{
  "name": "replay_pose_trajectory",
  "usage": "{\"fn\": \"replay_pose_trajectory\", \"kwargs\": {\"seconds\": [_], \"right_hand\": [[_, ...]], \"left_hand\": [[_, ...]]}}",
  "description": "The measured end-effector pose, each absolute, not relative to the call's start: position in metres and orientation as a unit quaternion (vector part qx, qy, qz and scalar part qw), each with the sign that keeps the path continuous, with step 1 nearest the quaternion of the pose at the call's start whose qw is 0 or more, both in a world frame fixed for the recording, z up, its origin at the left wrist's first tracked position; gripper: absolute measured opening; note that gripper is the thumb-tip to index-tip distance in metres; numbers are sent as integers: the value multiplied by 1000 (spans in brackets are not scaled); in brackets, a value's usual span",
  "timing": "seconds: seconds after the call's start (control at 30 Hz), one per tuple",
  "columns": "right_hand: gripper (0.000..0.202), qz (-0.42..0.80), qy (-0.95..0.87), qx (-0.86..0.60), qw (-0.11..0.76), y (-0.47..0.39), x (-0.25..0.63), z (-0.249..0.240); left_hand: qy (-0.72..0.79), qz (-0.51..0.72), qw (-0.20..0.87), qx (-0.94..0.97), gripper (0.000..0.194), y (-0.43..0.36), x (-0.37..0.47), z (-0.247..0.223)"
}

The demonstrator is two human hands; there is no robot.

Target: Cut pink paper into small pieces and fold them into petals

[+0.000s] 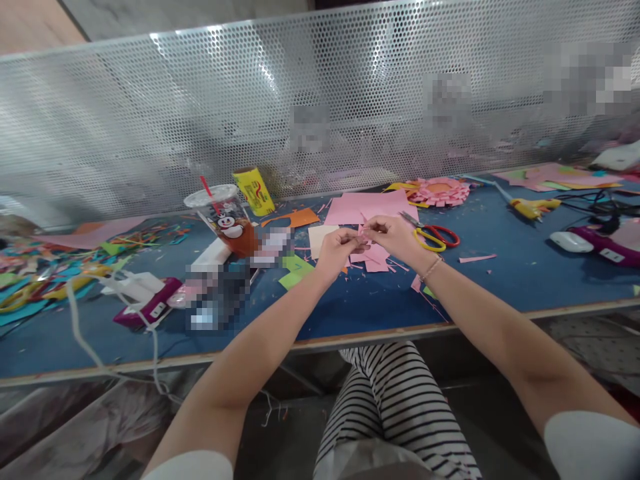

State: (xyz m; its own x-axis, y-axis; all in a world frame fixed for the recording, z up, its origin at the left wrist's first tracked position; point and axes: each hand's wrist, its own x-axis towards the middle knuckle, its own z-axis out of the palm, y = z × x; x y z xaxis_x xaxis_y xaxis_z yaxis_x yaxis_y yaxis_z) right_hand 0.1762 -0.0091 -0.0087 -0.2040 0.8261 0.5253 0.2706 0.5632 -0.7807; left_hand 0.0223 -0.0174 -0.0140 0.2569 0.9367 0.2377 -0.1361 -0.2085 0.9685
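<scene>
My left hand (336, 252) and my right hand (395, 237) meet above the blue table, fingertips nearly touching. Both are closed in a pinch on a small pink paper piece (364, 233), mostly hidden by the fingers. Beneath them lie pink paper scraps (377, 259) and a cream paper square (320, 239). A larger pink sheet (345, 208) is spread just behind. Beside my right wrist rest scissors (439, 237) with one red and one yellow handle loop.
A cup of brown drink (239, 230) with a red straw stands left, near a yellow packet (254, 191). Purple power strips (150, 305) with cables sit at both sides. A yellow glue gun (533, 208) lies right. A perforated metal screen (200, 100) rises behind the table.
</scene>
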Motion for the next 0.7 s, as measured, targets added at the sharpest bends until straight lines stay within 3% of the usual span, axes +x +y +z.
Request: {"fn": "replay_pose_trajectory", "kwargs": {"seconds": [0.7], "right_hand": [[19,371,-681,-348,526,-6,177,-12]], "left_hand": [[361,524,504,585,29,-12,20,-16]]}}
